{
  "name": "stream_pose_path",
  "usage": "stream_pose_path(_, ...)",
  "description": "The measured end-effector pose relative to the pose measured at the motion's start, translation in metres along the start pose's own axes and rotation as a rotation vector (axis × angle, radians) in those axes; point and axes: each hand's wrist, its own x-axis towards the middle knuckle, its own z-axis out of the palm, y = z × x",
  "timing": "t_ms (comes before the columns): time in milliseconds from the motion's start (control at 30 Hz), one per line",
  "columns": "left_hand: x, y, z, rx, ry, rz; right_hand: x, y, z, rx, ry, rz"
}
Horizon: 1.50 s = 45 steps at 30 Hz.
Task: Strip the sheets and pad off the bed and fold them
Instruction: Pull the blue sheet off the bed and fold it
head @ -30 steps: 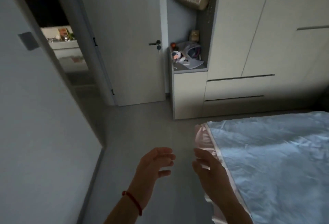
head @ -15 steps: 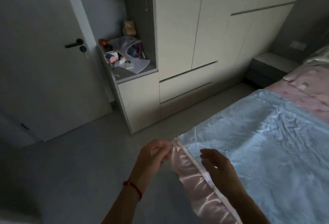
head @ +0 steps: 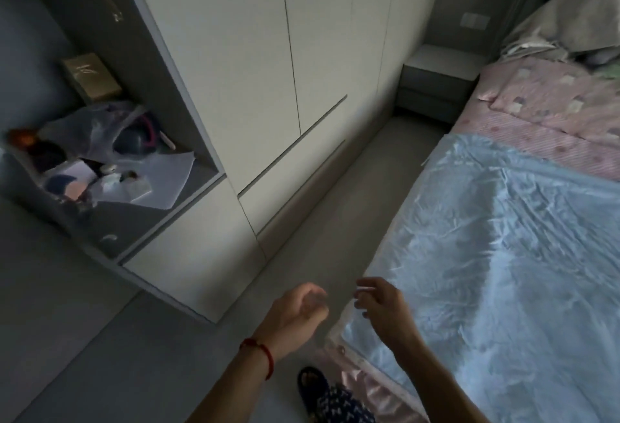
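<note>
A shiny pale-blue sheet (head: 503,271) lies spread and wrinkled over the foot end of my bed, its corner near the bed's edge. Under it a pink satin ruffled sheet (head: 372,392) hangs at the side, and a pink patterned sheet (head: 523,134) covers the head end.

my left hand (head: 297,313) let go of the pink frill (head: 364,385), now loosely curled over the floor, my right hand (head: 382,308) moved up onto the blue sheet (head: 496,275) corner
</note>
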Motion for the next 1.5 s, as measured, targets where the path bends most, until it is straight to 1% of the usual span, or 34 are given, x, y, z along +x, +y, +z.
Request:
stream_pose_path(100,0.056,0.019,-0.041,0.099,-0.082,0.01,0.054,-0.034,0.019,0.052,0.074,0.04)
stream_pose_path(167,0.088,0.029,-0.063,0.072,-0.099,0.022,0.082,-0.057,0.022,0.062,0.114,0.078)
stream_pose_path(267,0.158,0.044,-0.093,0.062,-0.156,0.067,0.13,-0.084,0.024,0.051,0.252,0.105)
stream_pose_path(300,0.192,0.051,-0.099,0.077,-0.181,0.087,0.15,-0.091,0.024,0.068,0.312,0.109)
stream_pose_path(400,0.251,0.071,-0.101,0.058,-0.227,0.13,0.174,-0.101,0.024,0.015,0.373,0.157)
stream_pose_path(433,0.272,0.078,-0.103,0.084,-0.262,0.171,0.184,-0.103,0.028,0.017,0.402,0.191)
stream_pose_path(533,0.316,0.1,-0.121,0.111,-0.378,0.215,0.208,-0.117,0.044,0.037,0.505,0.266)
stream_pose_path(600,0.347,0.114,-0.133,0.104,-0.454,0.244,0.232,-0.13,0.045,0.047,0.523,0.299)
stream_pose_path(633,0.367,0.123,-0.14,0.111,-0.482,0.246,0.25,-0.137,0.045,0.06,0.541,0.31)
stream_pose_path(733,0.418,0.153,-0.154,0.102,-0.483,0.233,0.293,-0.148,0.028,0.065,0.606,0.277)
stream_pose_path(833,0.474,0.193,-0.154,0.191,-0.487,0.246,0.346,-0.155,-0.01,0.131,0.646,0.244)
stream_pose_path(900,0.533,0.225,-0.138,0.268,-0.519,0.274,0.399,-0.147,-0.047,0.237,0.667,0.226)
stream_pose_path(1033,0.613,0.283,-0.097,0.369,-0.538,0.202,0.476,-0.139,-0.111,0.361,0.63,0.247)
stream_pose_path(1133,0.676,0.331,-0.06,0.403,-0.558,0.168,0.525,-0.14,-0.163,0.446,0.641,0.32)
stream_pose_path(1233,0.742,0.373,-0.022,0.386,-0.6,0.118,0.563,-0.139,-0.214,0.557,0.707,0.414)
stream_pose_path(1300,0.778,0.391,-0.001,0.403,-0.599,0.077,0.576,-0.136,-0.238,0.612,0.705,0.448)
stream_pose_path(1400,0.845,0.421,0.046,0.467,-0.631,0.028,0.601,-0.135,-0.285,0.652,0.793,0.495)
stream_pose_path(1467,0.91,0.442,0.094,0.529,-0.701,0.018,0.637,-0.129,-0.327,0.643,0.921,0.513)
stream_pose_path(1500,0.935,0.448,0.113,0.563,-0.722,0.025,0.652,-0.129,-0.343,0.624,0.955,0.536)
